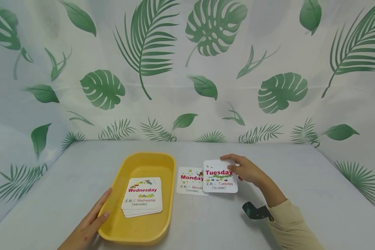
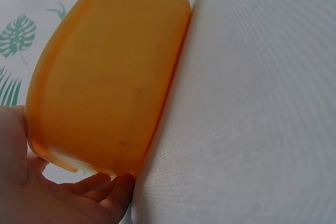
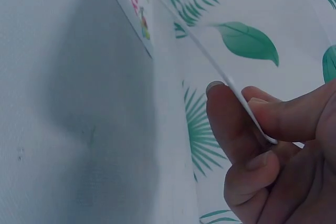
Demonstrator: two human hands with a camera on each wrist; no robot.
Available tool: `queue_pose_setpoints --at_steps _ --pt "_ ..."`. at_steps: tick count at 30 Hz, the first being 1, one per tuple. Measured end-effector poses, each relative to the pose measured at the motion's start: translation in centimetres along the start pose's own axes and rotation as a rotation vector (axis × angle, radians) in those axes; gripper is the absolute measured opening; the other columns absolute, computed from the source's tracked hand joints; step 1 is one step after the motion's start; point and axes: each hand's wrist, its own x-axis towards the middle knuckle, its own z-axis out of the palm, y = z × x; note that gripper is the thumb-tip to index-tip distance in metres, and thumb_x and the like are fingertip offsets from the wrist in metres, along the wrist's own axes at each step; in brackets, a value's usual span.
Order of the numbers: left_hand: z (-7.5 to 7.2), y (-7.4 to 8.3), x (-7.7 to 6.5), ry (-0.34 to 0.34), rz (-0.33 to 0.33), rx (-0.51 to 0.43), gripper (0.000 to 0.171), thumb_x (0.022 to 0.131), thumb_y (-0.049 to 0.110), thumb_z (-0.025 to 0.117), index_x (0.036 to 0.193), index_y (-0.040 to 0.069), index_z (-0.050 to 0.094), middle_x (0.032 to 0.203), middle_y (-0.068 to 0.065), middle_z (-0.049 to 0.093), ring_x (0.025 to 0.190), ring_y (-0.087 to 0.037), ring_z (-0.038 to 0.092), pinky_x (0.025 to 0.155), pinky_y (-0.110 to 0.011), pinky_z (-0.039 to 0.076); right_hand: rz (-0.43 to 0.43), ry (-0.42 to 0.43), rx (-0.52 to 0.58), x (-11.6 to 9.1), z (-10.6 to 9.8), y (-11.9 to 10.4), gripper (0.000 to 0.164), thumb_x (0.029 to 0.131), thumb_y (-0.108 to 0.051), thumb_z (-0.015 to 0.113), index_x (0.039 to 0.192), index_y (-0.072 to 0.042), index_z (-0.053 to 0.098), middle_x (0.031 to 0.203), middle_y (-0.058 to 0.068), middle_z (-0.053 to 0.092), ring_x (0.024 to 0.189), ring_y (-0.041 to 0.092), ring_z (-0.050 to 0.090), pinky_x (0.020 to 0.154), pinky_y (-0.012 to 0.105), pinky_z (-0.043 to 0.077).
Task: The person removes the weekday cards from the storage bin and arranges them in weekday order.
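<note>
My right hand (image 1: 248, 170) pinches the Tuesday card (image 1: 220, 180) by its upper right edge, thumb on one face and fingers behind. In the right wrist view this card (image 3: 210, 61) appears edge-on, raised off the table. It overlaps the right side of the Monday card (image 1: 189, 187), which lies on the table. My left hand (image 1: 90, 220) holds the left wall of a yellow plastic tray (image 1: 172, 194), thumb at the rim. The left wrist view shows fingers (image 2: 123, 190) against the tray's outside. Inside the tray sits a card stack with the Wednesday card (image 1: 142, 194) on top.
A pale cloth covers the table (image 1: 303, 180). Behind it and at both sides hangs a white curtain (image 1: 165, 100) printed with green leaves. A dark strap (image 1: 254, 211) sticks out at the right wrist, by the beige sleeve (image 1: 292, 222).
</note>
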Motion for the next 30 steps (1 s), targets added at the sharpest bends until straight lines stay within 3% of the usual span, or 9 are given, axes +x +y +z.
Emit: queue_pose_setpoints --at_steps 7,14,22,26,30 --pt "0.0 -0.2 -0.1 0.013 0.006 -0.019 0.067 0.094 0.045 0.041 0.148 0.028 0.005 0.155 0.001 -0.005 0.141 -0.027 -0.005 0.108 -0.059 0.0 0.033 -0.007 -0.021 -0.1 -0.6 0.6 0.039 0.091 -0.005 0.046 0.129 -0.008 0.049 0.117 0.018 0.047 0.062 0.017 0.044 0.045 0.022 0.034" --pt "0.1 -0.3 -0.1 0.018 0.011 -0.061 0.067 0.094 0.042 0.043 0.148 0.027 0.006 0.155 0.0 -0.004 0.14 -0.026 -0.005 0.108 -0.059 -0.001 0.094 -0.018 -0.024 -0.2 -0.7 1.0 0.038 0.09 -0.006 0.047 0.128 -0.009 0.051 0.117 0.016 0.048 0.074 0.018 0.046 0.048 0.023 0.034" --pt "0.3 -0.6 -0.2 0.02 -0.007 -0.101 0.067 0.093 0.042 0.044 0.147 0.028 0.007 0.155 -0.002 -0.004 0.14 -0.029 -0.002 0.108 -0.059 0.002 0.11 -0.024 -0.05 -0.1 -0.2 1.4 0.036 0.09 -0.005 0.047 0.126 -0.008 0.052 0.114 0.015 0.048 0.066 0.017 0.042 0.046 0.022 0.032" --pt "0.3 -0.7 -0.1 0.015 0.006 -0.109 0.066 0.093 0.041 0.044 0.147 0.029 0.008 0.155 -0.002 -0.004 0.14 -0.028 -0.001 0.108 -0.058 0.002 0.122 -0.007 -0.107 0.0 0.1 1.6 0.035 0.089 -0.003 0.048 0.123 -0.009 0.054 0.112 0.015 0.05 0.066 0.017 0.044 0.048 0.023 0.035" --pt "0.5 -0.8 0.1 0.012 0.025 -0.117 0.065 0.093 0.04 0.044 0.147 0.029 0.009 0.155 0.0 -0.003 0.14 -0.023 0.001 0.11 -0.055 0.006 0.106 0.012 -0.219 0.0 0.3 1.9 0.034 0.087 0.0 0.05 0.119 -0.008 0.056 0.121 0.022 0.051 0.084 0.026 0.05 0.062 0.033 0.043"
